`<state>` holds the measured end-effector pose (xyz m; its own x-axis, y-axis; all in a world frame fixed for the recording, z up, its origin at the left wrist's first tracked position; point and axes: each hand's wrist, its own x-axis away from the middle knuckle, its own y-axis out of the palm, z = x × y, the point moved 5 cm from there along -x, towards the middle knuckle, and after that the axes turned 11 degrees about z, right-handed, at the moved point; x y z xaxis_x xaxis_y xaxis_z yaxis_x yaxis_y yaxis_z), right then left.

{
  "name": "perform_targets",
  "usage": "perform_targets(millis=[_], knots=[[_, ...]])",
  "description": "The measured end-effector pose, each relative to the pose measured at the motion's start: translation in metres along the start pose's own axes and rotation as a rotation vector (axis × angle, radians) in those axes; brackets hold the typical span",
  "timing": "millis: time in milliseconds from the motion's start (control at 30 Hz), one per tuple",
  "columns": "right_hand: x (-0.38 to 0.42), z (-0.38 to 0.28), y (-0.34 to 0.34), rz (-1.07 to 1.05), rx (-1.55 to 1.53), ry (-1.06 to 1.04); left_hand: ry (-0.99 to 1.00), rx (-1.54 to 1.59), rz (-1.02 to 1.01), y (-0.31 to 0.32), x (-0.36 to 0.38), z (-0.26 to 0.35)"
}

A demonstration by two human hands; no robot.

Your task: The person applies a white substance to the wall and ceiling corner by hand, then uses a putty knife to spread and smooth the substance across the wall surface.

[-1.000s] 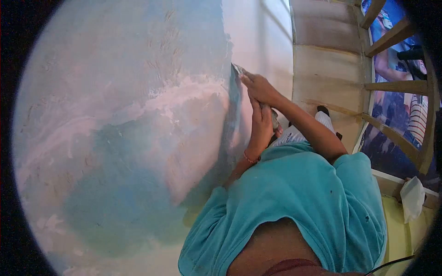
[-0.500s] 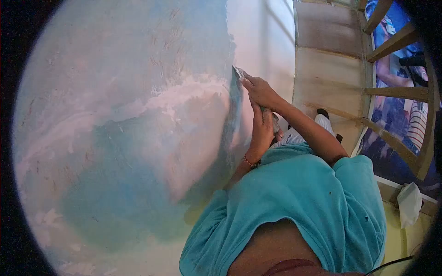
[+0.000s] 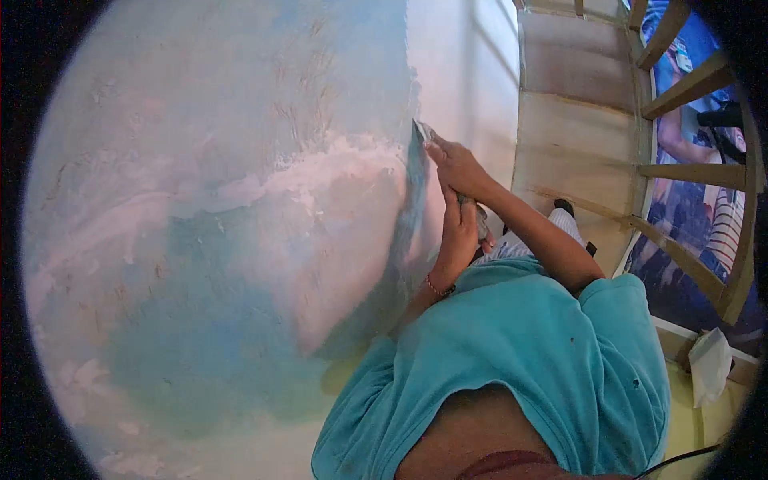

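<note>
My right hand (image 3: 462, 170) is closed round a flat scraper (image 3: 422, 130), whose edge meets the painted wall (image 3: 240, 264) where blue-grey paint borders a pale pink strip. Just below it, my left hand (image 3: 459, 234) is closed near the right wrist, with greyish material (image 3: 482, 224) beside its fingers; what exactly it grips is partly hidden. A darker blue-green band (image 3: 412, 200) runs down the wall from the scraper's edge.
Wooden rails (image 3: 694, 172) rise at the right, in front of a colourful printed banner (image 3: 680, 216). Brown panels (image 3: 576, 120) lie beyond the wall's edge. A white bag (image 3: 710, 368) hangs at the lower right. A cable shows at the bottom right.
The view has shifted slightly, so the wall and rails appear a little to the right and lower. Both hands keep their hold, and the scraper stays against the wall.
</note>
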<state>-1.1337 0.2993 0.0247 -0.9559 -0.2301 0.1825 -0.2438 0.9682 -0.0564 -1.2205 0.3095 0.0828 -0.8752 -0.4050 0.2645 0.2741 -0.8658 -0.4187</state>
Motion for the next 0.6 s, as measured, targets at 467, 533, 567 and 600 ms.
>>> perform_targets(millis=[467,533,567,600], knots=[[-0.026,0.012,-0.003,0.129,-0.041,-0.149,-0.003,0.04,-0.094,0.004,-0.027,-0.033],[-0.04,0.015,-0.007,0.091,-0.068,-0.066,-0.082,0.137,-0.102,0.016,-0.033,-0.015],[-0.041,0.014,-0.01,0.049,-0.08,-0.023,-0.124,0.187,-0.112,0.021,-0.032,-0.009],[-0.042,0.015,-0.013,0.011,-0.091,0.022,-0.123,0.199,-0.108,0.021,-0.031,-0.009]])
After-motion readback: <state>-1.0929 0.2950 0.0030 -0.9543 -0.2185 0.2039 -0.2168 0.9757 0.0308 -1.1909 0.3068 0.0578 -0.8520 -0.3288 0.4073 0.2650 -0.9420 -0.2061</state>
